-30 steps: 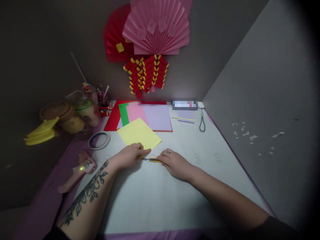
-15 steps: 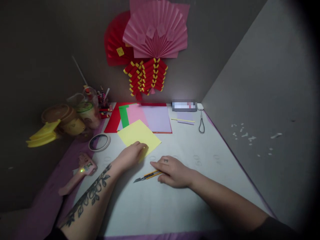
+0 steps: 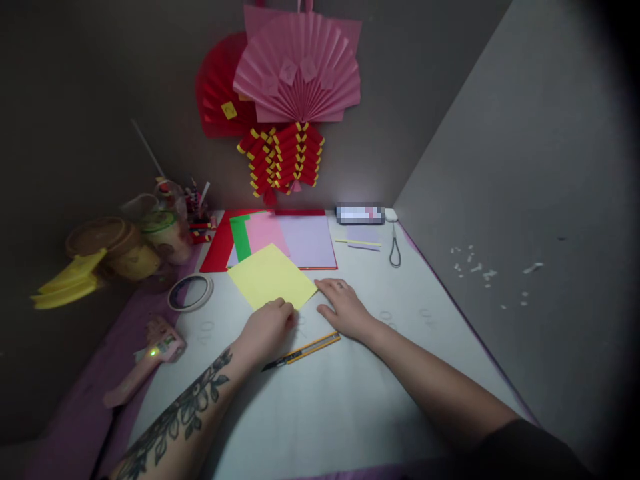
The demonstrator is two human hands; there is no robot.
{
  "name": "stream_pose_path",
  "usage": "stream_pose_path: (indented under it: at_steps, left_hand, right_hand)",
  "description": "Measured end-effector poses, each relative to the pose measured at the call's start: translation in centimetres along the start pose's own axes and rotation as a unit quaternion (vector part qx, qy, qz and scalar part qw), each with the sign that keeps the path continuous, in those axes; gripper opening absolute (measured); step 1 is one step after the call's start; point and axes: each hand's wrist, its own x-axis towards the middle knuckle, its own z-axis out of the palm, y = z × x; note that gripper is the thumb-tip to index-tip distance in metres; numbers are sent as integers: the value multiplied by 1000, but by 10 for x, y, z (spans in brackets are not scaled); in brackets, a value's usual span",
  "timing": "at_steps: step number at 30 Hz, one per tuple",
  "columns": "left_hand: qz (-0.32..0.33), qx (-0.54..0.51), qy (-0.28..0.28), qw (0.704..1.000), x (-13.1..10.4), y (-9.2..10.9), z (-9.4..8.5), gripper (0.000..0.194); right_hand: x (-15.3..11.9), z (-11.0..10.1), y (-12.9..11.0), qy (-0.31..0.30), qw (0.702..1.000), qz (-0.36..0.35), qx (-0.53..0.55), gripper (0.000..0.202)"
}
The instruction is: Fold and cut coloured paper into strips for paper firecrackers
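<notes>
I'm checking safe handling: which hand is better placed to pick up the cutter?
Probably the right hand: the cutter lies with its handle end beside that hand, its blade toward the left forearm. The left hand covers part of the yellow paper.

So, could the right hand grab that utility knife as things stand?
Likely yes: the right hand looks free of any tool, and the utility knife lies with its handle end close to it; nothing visible stands between them.

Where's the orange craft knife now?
In the head view, below centre, the orange craft knife lies on the white surface, its handle end beside the right hand.
</notes>
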Motion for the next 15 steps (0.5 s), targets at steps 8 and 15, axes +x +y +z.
stream_pose_path:
  at_steps: [8,15]
  left_hand:
    - [113,-21,-10,993,-2,6,-3,18]
    - [3,-11,49,999,-3,6,-5,23]
  right_hand:
    - [7,-3,-6,2,999,42,0,21]
    - [6,1,-4,-2,1000,19,-21,24]
